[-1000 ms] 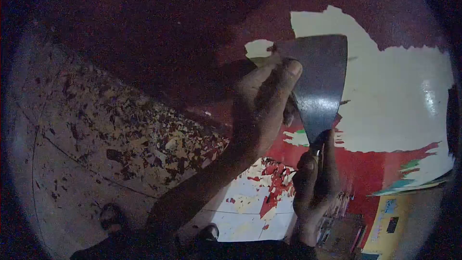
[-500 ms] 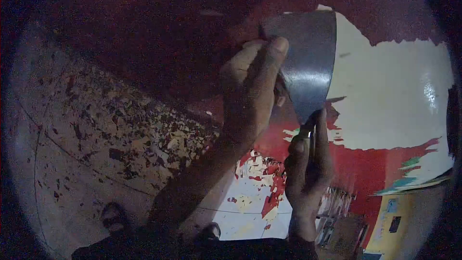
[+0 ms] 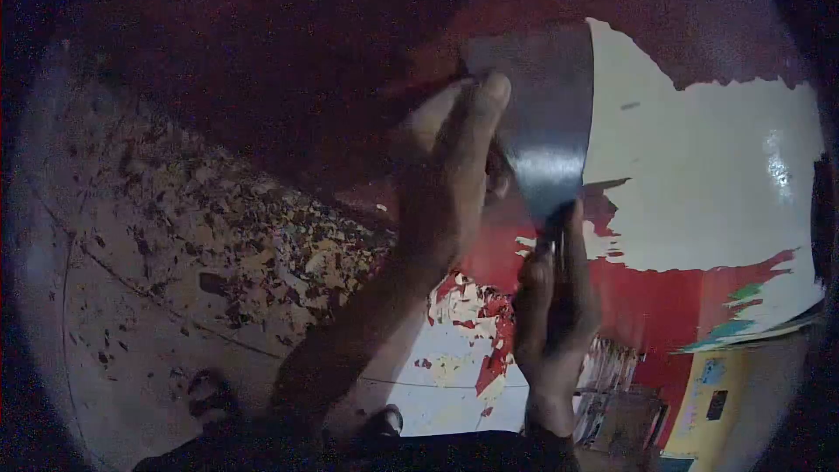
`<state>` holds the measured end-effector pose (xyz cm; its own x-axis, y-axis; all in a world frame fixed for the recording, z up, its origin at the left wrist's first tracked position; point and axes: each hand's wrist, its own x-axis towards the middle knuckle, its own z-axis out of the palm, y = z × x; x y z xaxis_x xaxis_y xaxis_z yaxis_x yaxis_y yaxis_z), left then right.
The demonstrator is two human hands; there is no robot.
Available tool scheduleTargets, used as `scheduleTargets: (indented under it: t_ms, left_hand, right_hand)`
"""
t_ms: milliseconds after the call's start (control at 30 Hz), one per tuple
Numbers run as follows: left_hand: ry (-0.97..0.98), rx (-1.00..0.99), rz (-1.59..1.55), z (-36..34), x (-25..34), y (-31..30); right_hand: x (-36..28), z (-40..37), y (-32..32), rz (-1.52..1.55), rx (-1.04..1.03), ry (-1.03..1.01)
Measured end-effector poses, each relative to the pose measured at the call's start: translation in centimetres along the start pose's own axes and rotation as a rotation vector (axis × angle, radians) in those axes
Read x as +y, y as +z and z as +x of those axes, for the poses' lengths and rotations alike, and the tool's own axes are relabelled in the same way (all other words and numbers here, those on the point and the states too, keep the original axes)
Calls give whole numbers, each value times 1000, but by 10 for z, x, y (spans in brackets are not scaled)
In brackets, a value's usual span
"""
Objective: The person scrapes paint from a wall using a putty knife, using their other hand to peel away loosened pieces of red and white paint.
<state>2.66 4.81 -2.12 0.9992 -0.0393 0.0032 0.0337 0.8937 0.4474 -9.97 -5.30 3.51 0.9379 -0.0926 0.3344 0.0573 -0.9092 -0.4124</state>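
Observation:
A wide-bladed paint scraper [image 3: 549,127] lies against a dark red painted surface [image 3: 350,0]. My right hand [image 3: 556,306] is closed round its handle, below the blade. Higher up, my left hand [image 3: 450,153] grips the blade's left edge, with the thumb flat on the metal face. Right along the blade's other edge, the red paint is off and a cream bare patch [image 3: 699,166] with ragged borders shows. The fingers of my left hand behind the blade are hidden.
Paint flakes [image 3: 262,253] litter the floor at the left. More red chips [image 3: 476,315] lie on a brightly lit floor patch. My feet [image 3: 214,393] show at the bottom. Stacked items [image 3: 612,385] and a yellow panel [image 3: 712,402] stand at the lower right.
The scraper and both hands have shifted slightly left, and a little more cream shows beside the blade. The small pale piece at the blade's top edge is no longer visible.

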Motion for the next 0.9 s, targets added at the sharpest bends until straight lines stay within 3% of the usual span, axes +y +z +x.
scheduleTargets:
  t_ms: [100, 133, 233, 367, 433, 500, 633, 733, 800, 867, 900]
  left_hand:
    - [35, 1, 199, -19, -22, 3]
    - [-37, -8, 132, -22, -29, 3]
    - [29, -16, 123, -10, -15, 3]
    - [-19, -35, 88, -21, -15, 15]
    - [35, -56, 122, -15, -11, 13]
    - [-29, -58, 67, -13, -9, 10]
    - [32, -53, 46, -9, -23, 10]
    - [-44, -70, 53, -12, -8, 10]
    - [211, -39, 140, -7, -33, 10]
    - [246, -33, 137, -2, -39, 6]
    - [124, -43, 94, -7, -18, 10]
  right_hand:
    - [-7, -6, -18, -118, -78, 147]
    - [0, -8, -18, -157, -68, 122]
    - [-5, -4, -16, -170, -100, 102]
    - [-34, 1, -25, -183, -136, 254]
    - [-21, -1, -19, -162, -82, 153]
    - [-6, -3, -18, -220, -42, 26]
    - [-20, -4, -18, -129, -87, 154]
    - [-10, -7, -17, -183, -94, 17]
    - [-3, -13, -21, -158, -80, 30]
    - [-3, -10, -17, -170, -65, 14]
    - [-2, -8, -15, -176, -57, 6]
